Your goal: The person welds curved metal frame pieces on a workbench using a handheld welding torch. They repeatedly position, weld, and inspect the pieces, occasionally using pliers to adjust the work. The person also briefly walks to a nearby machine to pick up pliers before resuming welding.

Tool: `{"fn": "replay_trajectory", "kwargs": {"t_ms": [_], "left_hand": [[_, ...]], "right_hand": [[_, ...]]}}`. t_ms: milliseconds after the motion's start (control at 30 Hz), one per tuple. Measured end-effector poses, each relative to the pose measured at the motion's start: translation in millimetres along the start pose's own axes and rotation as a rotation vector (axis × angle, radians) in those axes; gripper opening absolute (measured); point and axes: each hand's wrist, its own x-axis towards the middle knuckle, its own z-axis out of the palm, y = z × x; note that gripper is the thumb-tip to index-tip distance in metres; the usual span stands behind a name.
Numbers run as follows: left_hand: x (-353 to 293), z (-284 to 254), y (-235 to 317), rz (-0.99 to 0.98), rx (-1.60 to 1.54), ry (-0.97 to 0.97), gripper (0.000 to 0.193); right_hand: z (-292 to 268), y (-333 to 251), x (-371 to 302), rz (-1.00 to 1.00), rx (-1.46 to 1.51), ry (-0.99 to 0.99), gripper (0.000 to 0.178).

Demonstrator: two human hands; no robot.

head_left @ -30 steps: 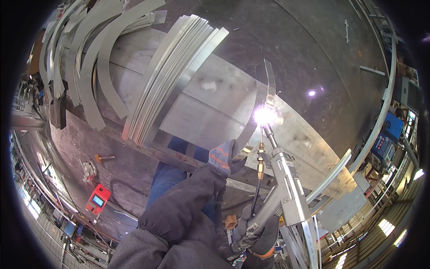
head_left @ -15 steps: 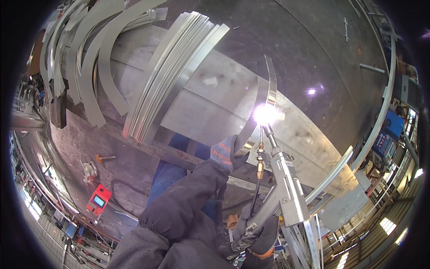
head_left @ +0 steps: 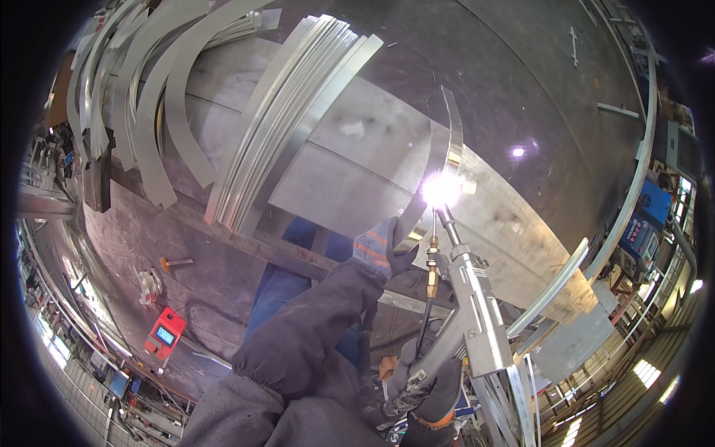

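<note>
A bright white weld glare (head_left: pixel 442 190) burns at the tip of a handheld welding torch (head_left: pixel 480 309), hiding the spot where it meets the metal. My gloved right hand (head_left: pixel 426 387) is wrapped round the torch's handle, low in the picture. Beside the barrel runs a thin wire feed tube (head_left: pixel 433 268) with brass fittings. In a grey glove with orange stripes, my left hand (head_left: pixel 378 249) grips the near end of a curved metal strip (head_left: pixel 451 123). That strip stands on edge along a flat curved piece, and the glare covers part of both.
A thick stack of curved metal strips (head_left: pixel 287 123) lies left of the work on flat metal plates (head_left: pixel 339 175). More curved strips (head_left: pixel 175 112) lie farther left. A red box with a display (head_left: pixel 165 331) and a small hammer (head_left: pixel 176 262) are at lower left. Blue machines (head_left: pixel 648 216) stand at right.
My left hand and the curved strip have shifted very slightly up. The torch and the glare stay almost in the same place.
</note>
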Motion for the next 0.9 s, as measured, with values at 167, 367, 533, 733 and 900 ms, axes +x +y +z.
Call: {"fn": "replay_trajectory", "kwargs": {"t_ms": [167,367,533,733,900], "left_hand": [[1.8,-1.8,2.6,0.054,0.046,0.018,0.063],[0.7,-0.5,-1.9,0.021,-0.008,-0.015,0.065],[3.3,9.6,-10.2,0.077,-0.065,0.065,0.064],[1.6,14.6,-12.4,0.162,0.088,0.147,0.060],[3.3,12.9,-12.5,0.174,0.033,0.140,0.059]], "right_hand": [[3.0,-0.5,-3.2,0.076,-0.055,-0.029,0.080],[5.4,7.6,-6.4,0.032,-0.234,0.045,0.087],[-3.7,18.1,-11.3,0.037,-0.085,0.045,0.079],[-12.6,26.2,-11.7,0.004,-0.013,-0.094,0.079],[-8.8,33.7,-17.1,-0.105,-0.029,0.065,0.077]]}}
